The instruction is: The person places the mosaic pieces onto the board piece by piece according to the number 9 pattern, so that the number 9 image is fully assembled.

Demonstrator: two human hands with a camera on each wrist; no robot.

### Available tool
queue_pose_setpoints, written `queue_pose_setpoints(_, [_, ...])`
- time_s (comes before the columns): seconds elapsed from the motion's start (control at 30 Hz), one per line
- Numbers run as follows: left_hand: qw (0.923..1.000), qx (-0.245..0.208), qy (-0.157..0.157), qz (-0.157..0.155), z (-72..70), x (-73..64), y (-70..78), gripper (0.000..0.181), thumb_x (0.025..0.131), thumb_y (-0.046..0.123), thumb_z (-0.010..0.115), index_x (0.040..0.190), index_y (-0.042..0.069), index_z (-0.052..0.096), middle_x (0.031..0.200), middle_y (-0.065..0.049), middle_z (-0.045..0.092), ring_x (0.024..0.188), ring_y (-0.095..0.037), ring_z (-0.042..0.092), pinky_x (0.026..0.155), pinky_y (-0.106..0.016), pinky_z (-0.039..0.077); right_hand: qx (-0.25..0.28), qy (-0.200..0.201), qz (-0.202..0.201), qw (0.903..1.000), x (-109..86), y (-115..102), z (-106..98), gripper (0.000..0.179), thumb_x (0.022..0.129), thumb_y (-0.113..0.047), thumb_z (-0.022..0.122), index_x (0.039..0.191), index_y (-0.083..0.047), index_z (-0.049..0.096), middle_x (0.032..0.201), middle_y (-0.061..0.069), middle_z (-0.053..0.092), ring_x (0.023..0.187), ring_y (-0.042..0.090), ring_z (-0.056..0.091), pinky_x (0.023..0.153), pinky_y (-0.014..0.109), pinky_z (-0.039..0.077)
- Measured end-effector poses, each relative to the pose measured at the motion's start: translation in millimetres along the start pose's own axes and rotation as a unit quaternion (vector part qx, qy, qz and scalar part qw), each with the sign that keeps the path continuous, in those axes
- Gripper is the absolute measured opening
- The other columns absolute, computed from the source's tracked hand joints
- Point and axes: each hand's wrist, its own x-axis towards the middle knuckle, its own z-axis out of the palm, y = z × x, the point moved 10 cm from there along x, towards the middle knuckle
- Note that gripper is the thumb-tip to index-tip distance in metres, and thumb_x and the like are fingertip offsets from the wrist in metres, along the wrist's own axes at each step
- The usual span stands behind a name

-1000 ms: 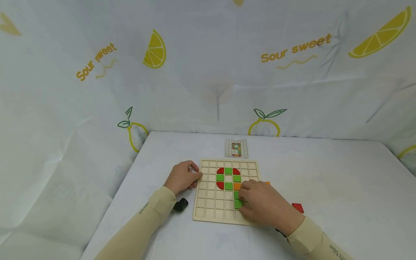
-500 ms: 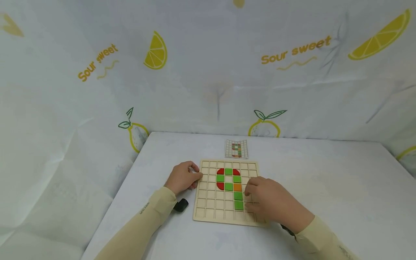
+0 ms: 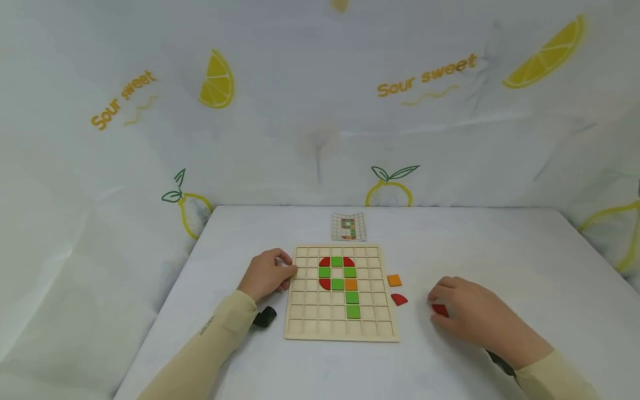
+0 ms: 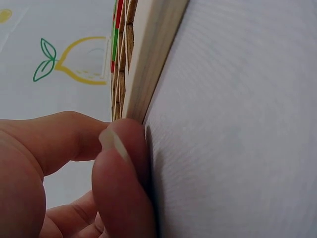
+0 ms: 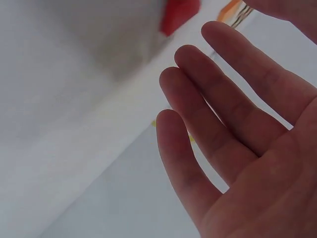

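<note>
A square wooden grid board (image 3: 310,314) lies on the table, with green squares (image 3: 352,298), an orange square (image 3: 351,284) and red quarter-rounds (image 3: 325,284) set in its cells in a 9-like shape. At the board's left edge rests my left hand (image 3: 267,273); in the left wrist view the thumb tip (image 4: 116,173) and another fingertip touch that edge. Right of the board, my right hand (image 3: 472,308) reaches over a red piece (image 3: 440,310), partly hidden between thumb and fingers. The right wrist view has the fingers (image 5: 193,114) extended and spread, apart from the red piece (image 5: 179,14).
Beside the board's right edge lie a loose orange square (image 3: 394,280) and a red quarter-round (image 3: 399,300). Behind the board is a printed card (image 3: 348,227) with a coloured grid pattern. A lemon-print cloth (image 3: 280,139) hangs behind the table.
My right hand has left the board's lower right and moved right to the red piece, uncovering the loose orange square and red quarter-round. My left hand stays at the board's edge.
</note>
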Motion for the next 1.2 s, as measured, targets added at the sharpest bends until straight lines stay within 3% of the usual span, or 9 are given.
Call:
queue_pose_setpoints(0.63, [1.0,0.0,0.0,0.006,-0.5,-3.2,3.7,0.02,0.099,0.026,0.076,0.111,0.012,0.069,0.071,-0.005,0.071,0.057,-0.016,0.063,0.058,-0.027,0.052,0.016,0.026,0.008,0.9995,-10.9,30.7,2.5,0.024,0.081,-0.02,0.094,0.099,-0.023,0.078,0.106,-0.006,0.072,0.099,0.021,0.071,0.087,0.048,0.064])
queue_pose_setpoints(1.2, [1.0,-0.002,-0.002,-0.002,-0.7,-2.9,3.5,0.019,0.099,0.027,0.077,0.11,0.013,0.069,0.071,-0.004,0.071,0.057,-0.015,0.062,0.059,-0.027,0.052,0.017,0.022,-0.009,0.9996,2.4,7.2,2.2,0.021,0.083,-0.024,0.093,0.087,-0.025,0.072,0.093,-0.011,0.065,0.083,0.01,0.059,0.078,0.038,0.061])
